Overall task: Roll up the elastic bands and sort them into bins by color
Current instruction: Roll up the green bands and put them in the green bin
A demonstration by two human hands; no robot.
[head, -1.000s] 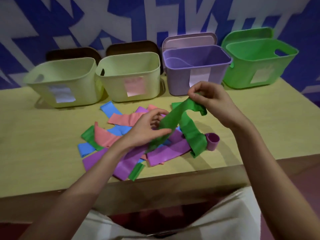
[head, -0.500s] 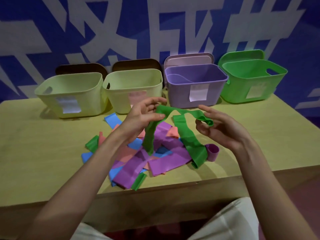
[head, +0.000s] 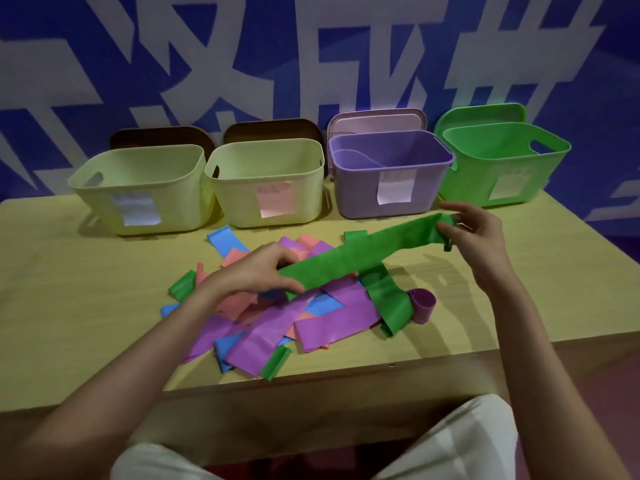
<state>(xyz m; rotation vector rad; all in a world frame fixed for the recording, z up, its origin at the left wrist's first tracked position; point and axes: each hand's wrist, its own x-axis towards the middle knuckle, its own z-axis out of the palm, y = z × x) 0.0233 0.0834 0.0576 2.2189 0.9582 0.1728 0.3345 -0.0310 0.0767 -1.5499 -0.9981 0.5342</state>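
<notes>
Green band [head: 360, 258], purple roll [head: 421, 304], pale yellow bins [head: 138, 188] — labels [head: 275, 199] perhaps pink — blue-and-white wall [head: 207, 64].

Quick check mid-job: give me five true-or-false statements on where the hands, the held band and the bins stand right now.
1. Both hands hold one green band stretched between them. True: the left hand grips one end, the right hand pinches the other.
2. The held band is already rolled up. False: it is spread out long and flat.
3. A rolled purple band lies on the table. True.
4. The green bin stands at the far left of the row. False: it is at the far right, beside the purple bin.
5. The loose bands in the pile are all purple. False: blue, pink and green ones show too.
</notes>
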